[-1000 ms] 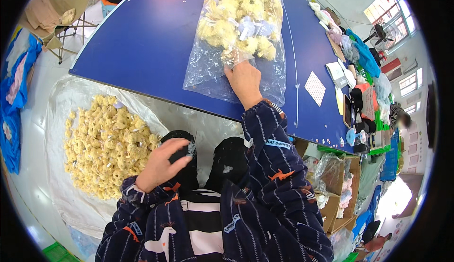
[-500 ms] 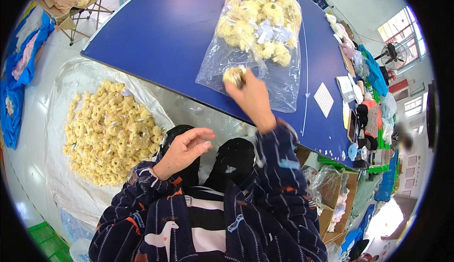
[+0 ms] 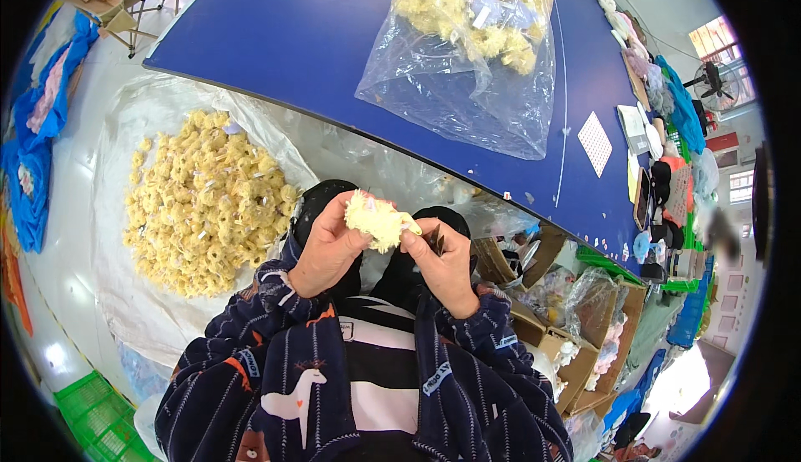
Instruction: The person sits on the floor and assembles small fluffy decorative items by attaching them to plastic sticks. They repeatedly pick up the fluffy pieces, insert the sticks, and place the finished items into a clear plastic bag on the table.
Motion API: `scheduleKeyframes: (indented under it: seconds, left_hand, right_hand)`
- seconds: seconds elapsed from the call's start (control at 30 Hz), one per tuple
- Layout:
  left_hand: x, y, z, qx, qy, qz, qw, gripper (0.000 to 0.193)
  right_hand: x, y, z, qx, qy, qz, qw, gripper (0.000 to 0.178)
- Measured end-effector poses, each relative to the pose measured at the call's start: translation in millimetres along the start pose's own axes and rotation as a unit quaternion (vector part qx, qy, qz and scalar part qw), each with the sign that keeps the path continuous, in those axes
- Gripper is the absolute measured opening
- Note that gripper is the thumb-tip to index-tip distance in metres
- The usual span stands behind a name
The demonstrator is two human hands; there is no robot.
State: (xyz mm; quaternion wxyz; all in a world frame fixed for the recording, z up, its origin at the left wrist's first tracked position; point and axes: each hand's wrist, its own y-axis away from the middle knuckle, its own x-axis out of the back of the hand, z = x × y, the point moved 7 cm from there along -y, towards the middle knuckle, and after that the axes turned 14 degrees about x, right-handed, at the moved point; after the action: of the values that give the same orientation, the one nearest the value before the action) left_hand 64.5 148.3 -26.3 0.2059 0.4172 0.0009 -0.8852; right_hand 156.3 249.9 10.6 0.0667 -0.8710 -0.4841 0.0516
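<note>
A fluffy pale-yellow plush piece (image 3: 380,220) is held between my two hands above my lap. My left hand (image 3: 327,249) is closed on its left side, thumb in front. My right hand (image 3: 442,266) pinches a small tip at its right end. Against the right fingers also lies a small dark pointed tool (image 3: 435,240), partly hidden, its kind unclear. Beyond my hands, a clear plastic bag (image 3: 467,103) lies on the blue table (image 3: 292,37) with several similar yellow pieces (image 3: 467,12) inside its far end.
On the floor at left, a large heap of yellow plush pieces (image 3: 209,203) rests on a white sheet (image 3: 113,237). The table's near edge runs just past my knees. Cardboard boxes (image 3: 576,370) stand at right; a green crate (image 3: 100,420) sits at lower left.
My right hand has come back from the bag on the table with the yellow piece. My left hand, previously open, now grips it too. The view has shifted, with the bag higher in it.
</note>
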Motion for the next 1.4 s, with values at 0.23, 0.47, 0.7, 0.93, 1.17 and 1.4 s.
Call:
scheduleKeyframes:
  seconds: [0.23,0.47,0.7,0.93,1.17,1.4]
  left_hand:
    - [-7,6,-3,0.045,-0.089,-0.017,0.995,0.037]
    - [-9,10,-24,0.143,0.07,-0.088,0.983,0.039]
    - [6,7,-13,0.073,0.02,0.008,0.997,0.036]
    - [-6,9,10,-0.062,-0.286,-0.023,0.956,0.031]
    - [-4,10,12,-0.044,-0.283,0.016,0.958,0.032]
    - [4,3,9,-0.027,-0.333,0.063,0.941,0.033]
  right_hand:
    - [11,0,-3,0.075,0.037,0.077,0.993,0.011]
    - [6,-16,14,0.024,0.022,0.072,0.997,0.014]
    - [3,-2,8,-0.024,0.02,0.011,0.999,0.019]
    - [-5,-5,6,-0.063,-0.012,-0.015,0.998,0.017]
    - [-9,-3,8,0.01,-0.056,0.006,0.998,0.012]
    - [-17,-11,-14,0.218,0.157,-0.031,0.963,0.01]
